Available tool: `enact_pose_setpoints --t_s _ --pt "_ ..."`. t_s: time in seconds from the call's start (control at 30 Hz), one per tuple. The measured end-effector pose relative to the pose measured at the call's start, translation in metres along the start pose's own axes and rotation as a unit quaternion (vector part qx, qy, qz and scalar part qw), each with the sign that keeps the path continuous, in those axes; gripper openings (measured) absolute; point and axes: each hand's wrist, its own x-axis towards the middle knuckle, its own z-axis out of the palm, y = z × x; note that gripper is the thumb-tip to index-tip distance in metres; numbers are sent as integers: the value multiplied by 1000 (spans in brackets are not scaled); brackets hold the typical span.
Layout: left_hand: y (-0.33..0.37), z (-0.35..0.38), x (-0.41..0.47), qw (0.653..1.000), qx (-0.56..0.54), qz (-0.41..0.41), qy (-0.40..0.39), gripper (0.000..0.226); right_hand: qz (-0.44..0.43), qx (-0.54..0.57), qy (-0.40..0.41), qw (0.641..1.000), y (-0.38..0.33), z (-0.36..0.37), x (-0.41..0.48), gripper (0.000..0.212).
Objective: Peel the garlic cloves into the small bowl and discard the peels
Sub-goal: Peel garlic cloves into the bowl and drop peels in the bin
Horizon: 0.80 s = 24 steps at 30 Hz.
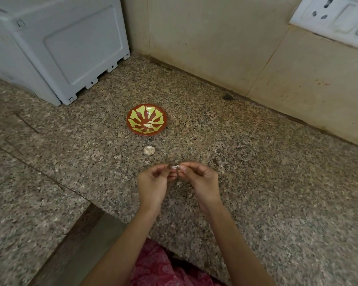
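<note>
Both hands are meeting above a speckled countertop [256,162]: the left hand [152,183] and right hand [202,182] are pinching one garlic clove [175,167] between fingertips (peel pale, partly hidden). The small bowl [146,119] is sitting beyond, holding peeled cloves [149,124].

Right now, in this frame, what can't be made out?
Head view only.
Garlic clove: mostly covered by the fingertips of the left hand and right hand; remaining skin unclear.
Pale pieces in the small bowl: too small to count.
Pale lump on the counter: too small to tell clove from peel.
Wall socket: cut off by the right edge.
</note>
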Motion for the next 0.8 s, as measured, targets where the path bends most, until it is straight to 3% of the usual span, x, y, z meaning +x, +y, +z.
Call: enact_pose_setpoints --t_s 0.23,0.43,0.63,0.8 --pt "-7 -9 3 954 249 164 -22 16 40 26 -18 999 2 -4 2 23" --pt "-9 -11 5 947 255 197 -15 12 11 -15 -37 999 6 -5 2 24" --pt "-8 -10 3 930 253 260 -50 26 -27 -39 -9 999 10 -4 3 19" --pt "-11 -9 5 922 267 277 -53 25 -53 -60 -13 997 10 -2 4 18"
